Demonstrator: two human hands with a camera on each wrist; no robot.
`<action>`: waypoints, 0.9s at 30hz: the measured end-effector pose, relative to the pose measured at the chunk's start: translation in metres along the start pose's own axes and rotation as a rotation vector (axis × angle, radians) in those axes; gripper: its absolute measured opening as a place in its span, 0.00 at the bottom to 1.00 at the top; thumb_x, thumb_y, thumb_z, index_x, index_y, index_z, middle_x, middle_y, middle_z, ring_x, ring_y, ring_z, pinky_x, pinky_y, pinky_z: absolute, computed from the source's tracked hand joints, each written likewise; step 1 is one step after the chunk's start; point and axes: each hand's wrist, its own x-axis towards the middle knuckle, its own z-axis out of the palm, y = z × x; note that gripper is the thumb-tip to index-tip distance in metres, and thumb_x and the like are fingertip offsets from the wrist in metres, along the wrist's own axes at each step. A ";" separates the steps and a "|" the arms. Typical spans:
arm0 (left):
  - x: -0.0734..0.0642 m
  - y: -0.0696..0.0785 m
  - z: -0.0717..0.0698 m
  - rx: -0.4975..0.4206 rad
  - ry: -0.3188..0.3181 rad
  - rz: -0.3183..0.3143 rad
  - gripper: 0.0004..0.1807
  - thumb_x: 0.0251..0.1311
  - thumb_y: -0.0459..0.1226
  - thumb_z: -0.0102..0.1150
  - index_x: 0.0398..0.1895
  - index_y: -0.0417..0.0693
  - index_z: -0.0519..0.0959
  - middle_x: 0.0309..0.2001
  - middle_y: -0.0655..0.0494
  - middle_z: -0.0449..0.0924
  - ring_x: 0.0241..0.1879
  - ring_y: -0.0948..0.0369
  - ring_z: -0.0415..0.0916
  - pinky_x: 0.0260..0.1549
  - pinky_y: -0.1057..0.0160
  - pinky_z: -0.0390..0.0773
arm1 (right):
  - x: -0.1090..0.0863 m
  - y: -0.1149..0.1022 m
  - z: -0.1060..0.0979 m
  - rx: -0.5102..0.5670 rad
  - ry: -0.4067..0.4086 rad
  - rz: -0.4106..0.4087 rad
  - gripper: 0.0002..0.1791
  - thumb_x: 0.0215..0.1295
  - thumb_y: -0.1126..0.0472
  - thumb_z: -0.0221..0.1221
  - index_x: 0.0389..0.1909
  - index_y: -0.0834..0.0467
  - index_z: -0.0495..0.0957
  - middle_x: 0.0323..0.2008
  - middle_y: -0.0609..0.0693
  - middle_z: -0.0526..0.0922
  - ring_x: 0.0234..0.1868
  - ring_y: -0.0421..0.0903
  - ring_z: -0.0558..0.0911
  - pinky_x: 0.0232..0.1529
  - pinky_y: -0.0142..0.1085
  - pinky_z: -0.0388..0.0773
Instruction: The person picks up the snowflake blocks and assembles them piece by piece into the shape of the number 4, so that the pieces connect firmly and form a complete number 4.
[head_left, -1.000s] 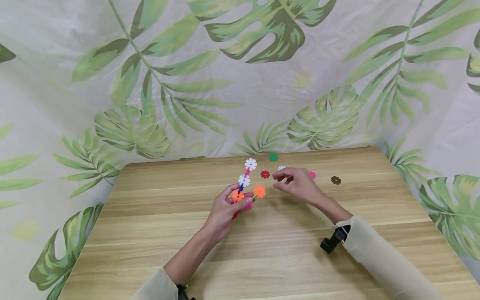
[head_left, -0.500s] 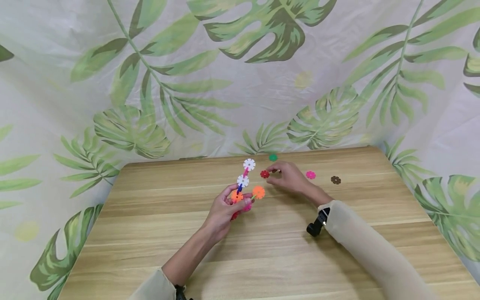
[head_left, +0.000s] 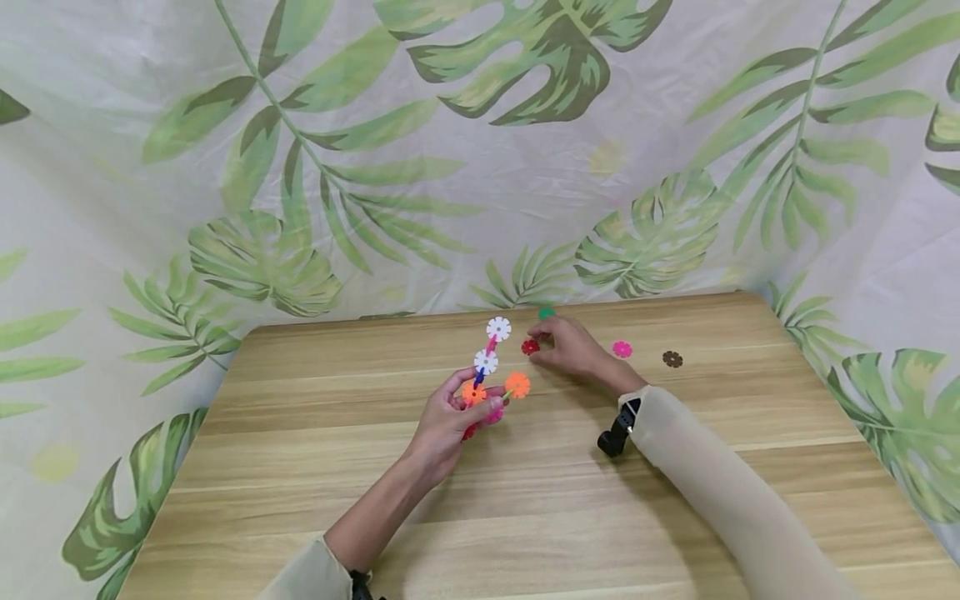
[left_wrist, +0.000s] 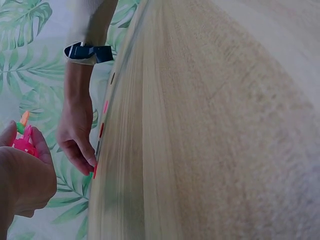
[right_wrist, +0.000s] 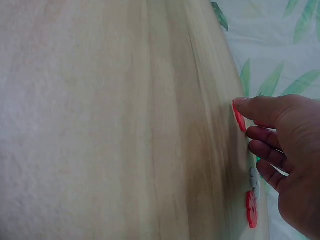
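My left hand grips a chain of interlocked plastic snowflake discs above the table. Its upper end shows a white disc, a second white disc and a blue one. An orange disc sticks out to the right on a green one. Fingers cover part of the chain, near a pink disc. At the back of the table, my right hand has thumb and forefinger at opposite edges of a red disc, pinching it close to the tabletop.
A green disc lies just behind the right hand. Farther right are a pink disc and a brown disc. Beside the right hand lie a white disc and another red disc. Leaf-printed cloth hangs behind the wooden table.
My right hand has moved left and slightly back, from above the white disc to the red disc, its fingertips closing in on it. The left hand and its chain have barely moved.
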 end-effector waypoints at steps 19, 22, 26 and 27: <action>0.000 -0.001 -0.001 0.018 -0.015 0.024 0.34 0.68 0.27 0.68 0.75 0.46 0.69 0.58 0.41 0.86 0.52 0.54 0.89 0.48 0.62 0.88 | 0.008 0.007 0.004 0.012 -0.018 -0.036 0.12 0.60 0.65 0.75 0.44 0.63 0.90 0.41 0.54 0.90 0.44 0.50 0.85 0.49 0.44 0.83; 0.000 -0.002 -0.002 0.023 -0.014 0.022 0.34 0.67 0.28 0.69 0.75 0.46 0.70 0.58 0.42 0.87 0.52 0.54 0.89 0.49 0.62 0.88 | 0.008 0.008 0.004 0.027 -0.021 -0.019 0.11 0.60 0.66 0.75 0.43 0.63 0.90 0.40 0.54 0.90 0.43 0.50 0.85 0.48 0.43 0.84; 0.000 -0.003 -0.002 0.028 -0.012 0.024 0.33 0.67 0.28 0.70 0.74 0.46 0.71 0.57 0.43 0.87 0.52 0.55 0.89 0.49 0.62 0.88 | 0.009 0.010 0.004 0.047 -0.034 0.002 0.17 0.59 0.66 0.75 0.48 0.66 0.87 0.43 0.56 0.89 0.46 0.51 0.86 0.52 0.43 0.85; 0.000 -0.003 -0.002 0.026 -0.012 0.024 0.33 0.67 0.28 0.69 0.74 0.46 0.71 0.57 0.43 0.87 0.52 0.55 0.89 0.49 0.62 0.88 | 0.009 0.010 0.004 0.049 -0.034 0.004 0.18 0.59 0.67 0.76 0.50 0.67 0.87 0.44 0.56 0.88 0.47 0.51 0.85 0.53 0.43 0.85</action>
